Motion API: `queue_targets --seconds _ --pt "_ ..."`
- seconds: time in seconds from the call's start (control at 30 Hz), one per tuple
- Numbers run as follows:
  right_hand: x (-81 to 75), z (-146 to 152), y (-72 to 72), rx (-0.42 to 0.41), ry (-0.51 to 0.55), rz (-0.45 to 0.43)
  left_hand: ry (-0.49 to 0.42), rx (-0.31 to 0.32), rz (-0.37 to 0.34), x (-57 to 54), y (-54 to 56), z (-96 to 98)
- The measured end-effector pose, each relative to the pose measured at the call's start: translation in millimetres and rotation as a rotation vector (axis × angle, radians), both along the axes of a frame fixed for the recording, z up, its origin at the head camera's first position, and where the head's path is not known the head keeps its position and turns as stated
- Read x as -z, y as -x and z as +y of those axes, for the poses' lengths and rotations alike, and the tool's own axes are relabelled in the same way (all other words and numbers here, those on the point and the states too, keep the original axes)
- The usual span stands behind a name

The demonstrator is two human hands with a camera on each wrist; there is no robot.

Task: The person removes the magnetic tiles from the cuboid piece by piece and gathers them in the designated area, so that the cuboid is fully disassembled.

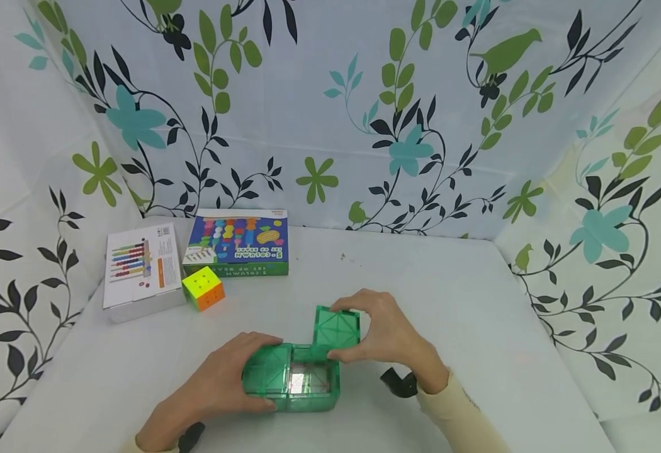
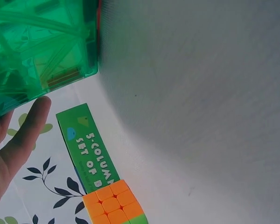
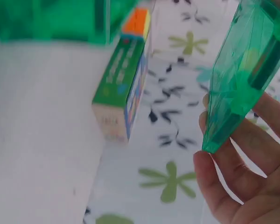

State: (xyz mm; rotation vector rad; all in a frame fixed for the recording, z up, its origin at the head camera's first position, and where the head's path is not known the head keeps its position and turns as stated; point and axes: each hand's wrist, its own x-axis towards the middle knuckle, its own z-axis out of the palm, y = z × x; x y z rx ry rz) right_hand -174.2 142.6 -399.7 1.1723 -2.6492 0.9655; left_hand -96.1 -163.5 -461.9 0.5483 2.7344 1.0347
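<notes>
A see-through green box shape [image 1: 310, 404], which looks built of square magnetic tiles, stands on the table. My left hand [image 1: 211, 380] grips its left end, thumb at the near side and fingers at the far side. The right part of its top is uncovered, and the inside shows there. At its far right corner my right hand [image 1: 387, 330] pinches a green square tile [image 1: 336, 328] by its right side. In the right wrist view this tile [image 3: 238, 79] is tilted and held by the fingertips. Whether the tile touches the box shape cannot be made out.
Behind the left hand lie a speed cube [image 1: 203, 288] with yellow and orange faces, a white box [image 1: 143, 267] with a bead picture, and a blue and green bead set box [image 1: 237, 242]. A patterned cloth [image 1: 308, 126] hangs behind the white table [image 1: 449, 283].
</notes>
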Motion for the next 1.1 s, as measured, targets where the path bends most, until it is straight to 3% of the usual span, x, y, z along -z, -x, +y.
queue_targets --seconds 0.23,0.4,0.6,0.8,1.1 --pt "7.6 37 61.0 0.117 -0.06 0.059 -0.014 -0.016 -0.029 0.6 0.0 -0.7" --pt "23.4 53 102.7 0.168 -0.159 -0.014 -0.011 -0.018 -0.019 2.7 -0.9 -1.5" --pt "40.1 59 140.5 0.175 -0.219 -0.06 0.001 -0.021 0.001 4.4 -0.8 -2.3" --pt "59.0 60 166.8 0.194 -0.312 -0.132 -0.006 -0.013 0.017 3.9 -1.5 -2.5" --pt "67.7 54 183.7 0.195 -0.382 -0.22 0.005 -0.018 0.013 5.2 -0.9 -3.6"
